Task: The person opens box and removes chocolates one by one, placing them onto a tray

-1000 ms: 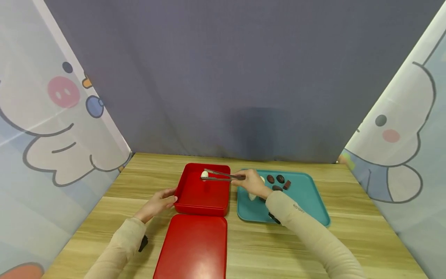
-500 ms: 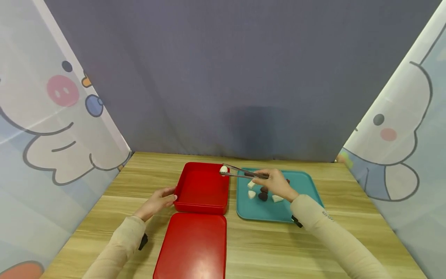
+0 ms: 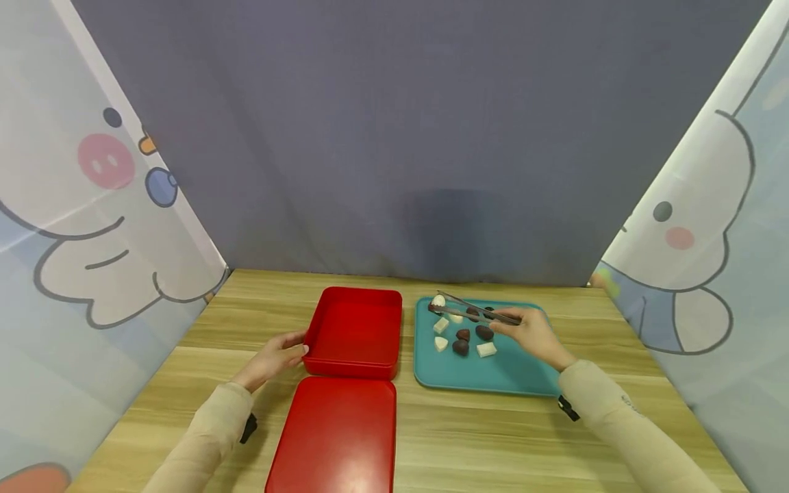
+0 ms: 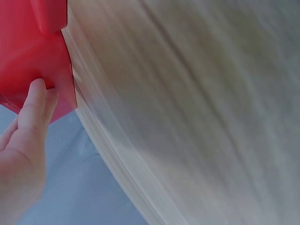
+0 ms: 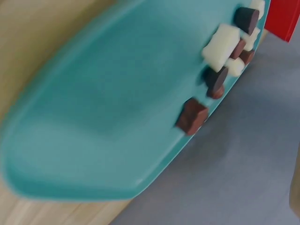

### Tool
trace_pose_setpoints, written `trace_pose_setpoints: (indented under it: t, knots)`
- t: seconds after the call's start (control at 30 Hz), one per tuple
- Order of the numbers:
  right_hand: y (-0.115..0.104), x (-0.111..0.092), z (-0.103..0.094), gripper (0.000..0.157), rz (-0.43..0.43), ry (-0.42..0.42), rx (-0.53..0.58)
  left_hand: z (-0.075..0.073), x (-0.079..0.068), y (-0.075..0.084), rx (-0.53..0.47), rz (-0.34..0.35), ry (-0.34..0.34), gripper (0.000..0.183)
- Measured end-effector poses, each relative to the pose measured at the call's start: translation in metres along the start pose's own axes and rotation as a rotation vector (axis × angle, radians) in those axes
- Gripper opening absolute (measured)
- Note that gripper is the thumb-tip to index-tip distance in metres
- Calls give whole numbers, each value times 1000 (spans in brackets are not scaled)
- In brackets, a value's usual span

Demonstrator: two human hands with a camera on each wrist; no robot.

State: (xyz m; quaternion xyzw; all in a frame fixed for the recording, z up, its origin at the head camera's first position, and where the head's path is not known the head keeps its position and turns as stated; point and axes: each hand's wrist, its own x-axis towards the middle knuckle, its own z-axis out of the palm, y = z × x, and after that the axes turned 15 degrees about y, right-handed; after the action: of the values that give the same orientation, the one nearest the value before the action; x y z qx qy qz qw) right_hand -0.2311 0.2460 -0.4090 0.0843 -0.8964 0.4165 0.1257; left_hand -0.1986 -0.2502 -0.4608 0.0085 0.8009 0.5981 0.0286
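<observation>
In the head view my right hand grips a pair of metal tongs at their rear end. Between the tong tips is a small white rounded chocolate, over the far left part of the teal tray. White and dark brown chocolates lie on that tray, among them a white block and a dark heart-like one. My left hand touches the left side of an open red box. The left wrist view shows its fingers extended against the box wall.
A flat red lid lies directly in front of the box. The wooden table ends at a grey curtain behind, with printed cartoon curtains on both sides. In the right wrist view, a brown star-like chocolate sits near the tray's edge.
My right hand has carried the tongs and the white chocolate rightward, from over the red box to over the teal tray. The left hand stays at the box's side.
</observation>
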Motion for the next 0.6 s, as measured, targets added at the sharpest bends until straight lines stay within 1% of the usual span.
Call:
trace_pose_setpoints:
  t: [0.13,0.27,0.33,0.43,0.6]
  knots:
    - [10,-4,-12,54,12,-1,3,-1,1,0,5,-7,1,61]
    - [17,-6,-22,52,18,9,-22,-1,1,-1,8,-6,-1,61]
    - [21,-7,-26,49,8,26,-41,-1,2,-1,14,0,-6,62]
    - [25,-9,-31,46,-1,38,-61,-1,2,0,10,-10,4,61]
    - [33,-15,-38,47,3,51,-89,-1,2,-1,3,-10,-2,62]
